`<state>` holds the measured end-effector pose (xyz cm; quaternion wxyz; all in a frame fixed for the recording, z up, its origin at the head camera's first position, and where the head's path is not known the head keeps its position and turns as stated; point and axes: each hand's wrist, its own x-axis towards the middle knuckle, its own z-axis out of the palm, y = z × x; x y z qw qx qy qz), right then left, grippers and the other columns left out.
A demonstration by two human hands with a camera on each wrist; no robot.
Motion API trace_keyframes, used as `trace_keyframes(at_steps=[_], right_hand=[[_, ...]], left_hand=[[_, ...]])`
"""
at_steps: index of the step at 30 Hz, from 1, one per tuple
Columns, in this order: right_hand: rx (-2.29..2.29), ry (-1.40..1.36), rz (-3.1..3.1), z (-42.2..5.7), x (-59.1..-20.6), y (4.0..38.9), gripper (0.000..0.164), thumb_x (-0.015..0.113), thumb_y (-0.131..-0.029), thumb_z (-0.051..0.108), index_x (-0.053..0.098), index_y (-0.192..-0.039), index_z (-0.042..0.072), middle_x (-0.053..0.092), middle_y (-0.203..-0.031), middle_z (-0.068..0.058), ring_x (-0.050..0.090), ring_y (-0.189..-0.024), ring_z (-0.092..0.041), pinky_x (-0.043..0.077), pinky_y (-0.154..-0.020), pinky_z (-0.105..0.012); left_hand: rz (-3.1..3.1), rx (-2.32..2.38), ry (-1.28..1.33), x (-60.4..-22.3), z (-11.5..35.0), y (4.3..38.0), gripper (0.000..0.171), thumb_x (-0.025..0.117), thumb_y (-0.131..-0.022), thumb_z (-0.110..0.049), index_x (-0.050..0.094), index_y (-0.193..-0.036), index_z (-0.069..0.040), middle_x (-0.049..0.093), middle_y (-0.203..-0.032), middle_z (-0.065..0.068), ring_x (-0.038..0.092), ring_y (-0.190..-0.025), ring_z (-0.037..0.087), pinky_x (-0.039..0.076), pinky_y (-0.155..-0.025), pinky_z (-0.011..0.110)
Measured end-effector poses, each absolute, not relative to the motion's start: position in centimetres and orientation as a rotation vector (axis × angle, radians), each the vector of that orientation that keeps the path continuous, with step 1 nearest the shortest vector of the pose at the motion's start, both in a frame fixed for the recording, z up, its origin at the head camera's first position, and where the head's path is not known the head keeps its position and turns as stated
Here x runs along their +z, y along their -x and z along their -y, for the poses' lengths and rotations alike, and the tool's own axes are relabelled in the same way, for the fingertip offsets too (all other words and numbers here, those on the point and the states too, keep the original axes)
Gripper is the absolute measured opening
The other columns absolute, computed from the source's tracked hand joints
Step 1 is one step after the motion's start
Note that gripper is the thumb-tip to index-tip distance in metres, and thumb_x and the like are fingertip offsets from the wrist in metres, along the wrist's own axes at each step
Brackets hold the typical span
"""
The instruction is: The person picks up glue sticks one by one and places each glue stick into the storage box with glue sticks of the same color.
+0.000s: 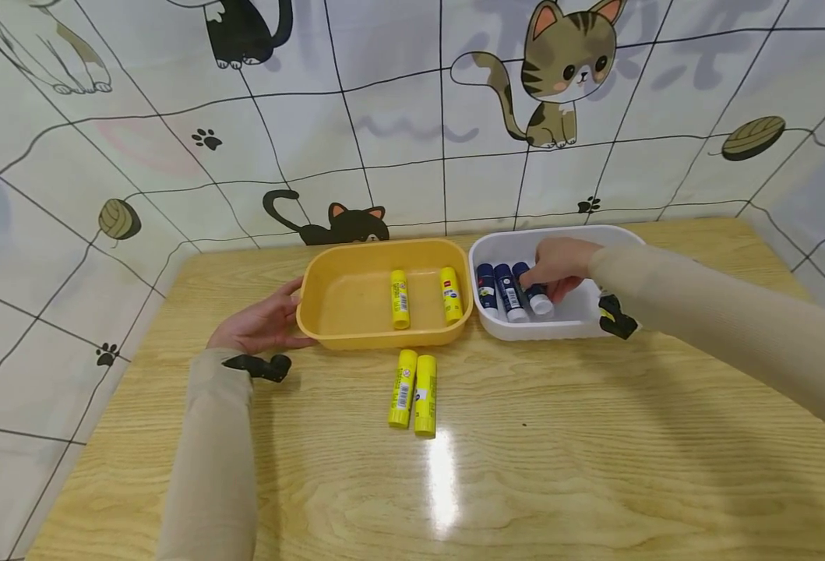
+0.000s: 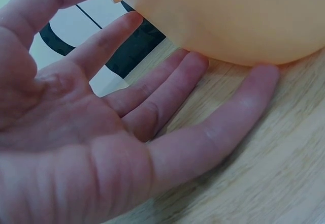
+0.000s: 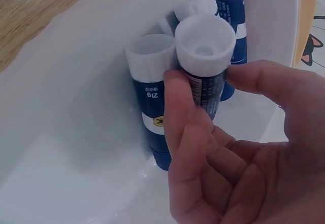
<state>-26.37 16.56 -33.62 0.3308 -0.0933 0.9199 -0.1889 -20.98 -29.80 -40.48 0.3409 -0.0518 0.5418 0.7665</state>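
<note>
In the right wrist view, my right hand (image 3: 244, 168) pinches a dark blue glue stick (image 3: 205, 43) with a white end between thumb and fingers. It is inside the white tray (image 1: 555, 234), where another blue glue stick (image 3: 147, 89) leans close beside the held one. More blue glue sticks (image 1: 485, 287) lie toward the tray's left side. My left hand (image 1: 261, 321) rests against the left end of the yellow-orange tray (image 1: 349, 340), its fingers spread and fairly straight, fingertips touching the wall. In that tray lie two yellow glue sticks (image 1: 400, 300), apart from each other.
Two more yellow glue sticks (image 1: 403, 389) lie side by side on the wooden table (image 1: 559, 467), in front of the yellow-orange tray. Both trays stand next to each other near the back edge. A cat-patterned cloth (image 1: 398, 117) rises behind the table and at its sides.
</note>
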Motion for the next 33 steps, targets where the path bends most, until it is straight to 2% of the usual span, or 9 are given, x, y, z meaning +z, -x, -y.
trace_keyframes(at_steps=[10, 19, 26, 33], right_hand=[[-0.474, 0.320, -2.421, -16.8, -32.8, 25.8, 0.027, 0.060, -0.093, 0.023, 0.060, -0.088, -0.004, 0.065, -0.061, -0.004, 0.060, -0.049, -0.009, 0.045, -0.047, -0.019], [-0.456, 0.441, -2.414, -17.0, -31.8, 24.3, 0.029, 0.058, -0.095, 0.025, 0.063, -0.092, -0.003, 0.065, -0.069, -0.005, 0.059, -0.061, -0.015, 0.047, -0.057, -0.025], [-0.470, 0.545, -2.386, -16.7, -31.1, 23.3, 0.024, 0.060, -0.094, 0.025, 0.060, -0.088, 0.002, 0.063, -0.079, -0.006, 0.057, -0.073, -0.017, 0.046, -0.066, -0.030], [-0.488, 0.630, -2.407, -16.5, -30.4, 22.1, 0.023, 0.061, -0.094, 0.028, 0.059, -0.088, 0.006, 0.060, -0.081, -0.004, 0.054, -0.075, -0.020, 0.041, -0.063, -0.032]], left_hand=[[-1.385, 2.014, 0.152, -40.4, 29.7, 20.9, 0.055, 0.039, -0.105, -0.017, 0.018, -0.154, -0.031, 0.040, -0.134, 0.006, 0.049, -0.116, 0.023, 0.039, -0.098, 0.057], [-1.387, 2.016, 0.156, -40.5, 29.8, 21.0, 0.054, 0.038, -0.105, -0.017, 0.019, -0.154, -0.031, 0.038, -0.137, 0.006, 0.048, -0.116, 0.024, 0.039, -0.098, 0.058], [-1.397, 2.008, 0.156, -40.0, 29.6, 20.7, 0.055, 0.039, -0.105, -0.018, 0.019, -0.154, -0.030, 0.038, -0.139, 0.007, 0.048, -0.117, 0.024, 0.036, -0.100, 0.058], [-1.404, 2.001, 0.147, -39.9, 29.6, 20.6, 0.055, 0.040, -0.105, -0.018, 0.018, -0.154, -0.030, 0.036, -0.140, 0.008, 0.046, -0.119, 0.025, 0.036, -0.100, 0.058]])
